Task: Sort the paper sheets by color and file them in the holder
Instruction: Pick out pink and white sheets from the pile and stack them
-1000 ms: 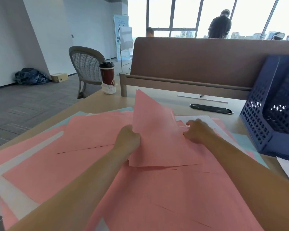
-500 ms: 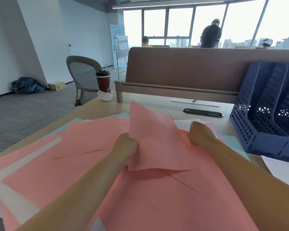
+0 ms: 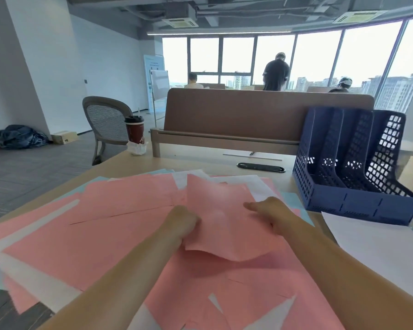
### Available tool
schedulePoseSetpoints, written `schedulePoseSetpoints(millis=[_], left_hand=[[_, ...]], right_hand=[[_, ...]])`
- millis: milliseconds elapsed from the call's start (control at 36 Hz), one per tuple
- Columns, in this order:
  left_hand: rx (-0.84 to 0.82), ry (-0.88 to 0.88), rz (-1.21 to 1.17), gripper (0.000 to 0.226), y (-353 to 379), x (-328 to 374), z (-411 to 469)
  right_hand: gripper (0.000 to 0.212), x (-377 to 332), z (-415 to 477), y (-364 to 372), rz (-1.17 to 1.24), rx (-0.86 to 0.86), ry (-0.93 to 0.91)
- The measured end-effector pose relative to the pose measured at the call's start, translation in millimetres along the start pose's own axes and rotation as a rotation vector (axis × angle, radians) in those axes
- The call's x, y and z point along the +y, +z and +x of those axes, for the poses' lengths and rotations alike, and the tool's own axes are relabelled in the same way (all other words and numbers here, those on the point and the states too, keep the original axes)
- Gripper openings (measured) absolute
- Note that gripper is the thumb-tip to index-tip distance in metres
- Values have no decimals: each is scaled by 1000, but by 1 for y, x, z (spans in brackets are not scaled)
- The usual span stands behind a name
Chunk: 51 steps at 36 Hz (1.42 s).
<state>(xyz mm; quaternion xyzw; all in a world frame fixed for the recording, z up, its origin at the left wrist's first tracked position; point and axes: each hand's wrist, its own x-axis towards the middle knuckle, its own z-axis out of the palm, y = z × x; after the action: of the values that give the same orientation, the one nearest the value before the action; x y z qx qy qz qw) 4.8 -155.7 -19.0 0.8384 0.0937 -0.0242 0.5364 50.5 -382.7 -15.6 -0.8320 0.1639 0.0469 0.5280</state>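
A spread of pink paper sheets [image 3: 110,232] covers the desk, with white [image 3: 255,184] and light blue sheets [image 3: 293,201] showing at its edges. My left hand [image 3: 183,222] grips the left edge of one pink sheet [image 3: 222,217], which is raised and curled above the pile. My right hand [image 3: 266,211] lies on that sheet's right side, forefinger stretched out to the left; its other fingers are hidden. A dark blue mesh file holder [image 3: 353,163] with upright compartments stands at the right, apart from both hands.
A white sheet [image 3: 379,244] lies at the right in front of the holder. A coffee cup [image 3: 135,132] stands at the desk's far left corner. A brown partition [image 3: 260,113] runs along the back, with a black cable slot [image 3: 260,167] before it.
The raised pink sheet has dropped from steeply upright to lower and flatter over the pile. My right hand has moved onto it. The view has tilted up, showing the whole holder.
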Motion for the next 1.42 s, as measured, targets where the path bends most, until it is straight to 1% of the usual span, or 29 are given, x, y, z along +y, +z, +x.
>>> schedulePoseSetpoints(millis=[28, 56, 83, 139, 167, 194, 222, 250, 333, 389, 500, 583, 611, 694, 806, 861, 889, 944, 972, 1056, 1139, 1250, 1306, 1417], left_hand=[[-6, 10, 15, 37, 2, 0, -1], [-7, 21, 40, 36, 4, 1, -5], [3, 38, 68, 28, 5, 3, -9], [52, 73, 120, 7, 4, 4, -12], [76, 85, 131, 6, 3, 3, -12], [98, 95, 148, 9, 2, 1, -9], [112, 97, 167, 11, 0, 1, -7], [129, 93, 171, 14, -1, 1, -5], [157, 13, 59, 29, -7, 2, 7], [163, -25, -22, 36, -9, 2, 14], [213, -84, -126, 30, -9, 2, 22], [242, -120, -246, 9, -11, 4, 26], [251, -128, -289, 7, -12, 4, 27], [232, -164, -405, 22, -16, 1, 32], [198, -190, -493, 13, -15, 3, 26], [189, -166, -499, 12, -15, 2, 27], [184, -156, -508, 20, -14, -1, 30], [158, -143, -491, 44, -14, -4, 35], [134, -142, -483, 50, -13, -7, 40], [38, -150, -409, 60, -8, -7, 38], [-9, -119, -294, 53, -2, -5, 32], [40, -60, -192, 34, 1, -6, 29], [71, -37, -138, 39, 1, -6, 31], [108, 19, -74, 49, -1, -6, 33]], right_hand=[[32, 1, -2, 1, -82, 18, -18], [26, 1, -3, 1, -193, 49, -39], [20, 2, -4, 1, -308, 75, -66], [25, 1, -6, 1, -483, 79, -94], [22, 0, -7, 1, -527, 85, -120], [15, 0, -7, 1, -542, 93, -150], [7, 1, -7, 0, -535, 107, -182], [4, 1, -6, -1, -524, 129, -212], [11, -1, -4, 0, -537, 177, -272], [10, -2, -2, 3, -549, 189, -270], [11, -1, 8, 12, -615, 165, -263], [11, -2, 13, 16, -630, 128, -284], [12, -2, 15, 17, -629, 124, -287], [13, -7, 17, 19, -604, 132, -275], [11, -13, 20, 20, -577, 117, -255], [14, -12, 19, 21, -564, 103, -251], [14, -11, 18, 21, -559, 94, -255], [15, -7, 17, 21, -544, 89, -262], [14, -5, 16, 21, -532, 92, -264], [12, -1, 15, 21, -496, 106, -271], [10, -1, 15, 21, -465, 115, -266], [9, -3, 14, 20, -439, 118, -263], [13, -4, 13, 20, -416, 124, -260], [5, -5, 8, 18, -398, 93, -241]])
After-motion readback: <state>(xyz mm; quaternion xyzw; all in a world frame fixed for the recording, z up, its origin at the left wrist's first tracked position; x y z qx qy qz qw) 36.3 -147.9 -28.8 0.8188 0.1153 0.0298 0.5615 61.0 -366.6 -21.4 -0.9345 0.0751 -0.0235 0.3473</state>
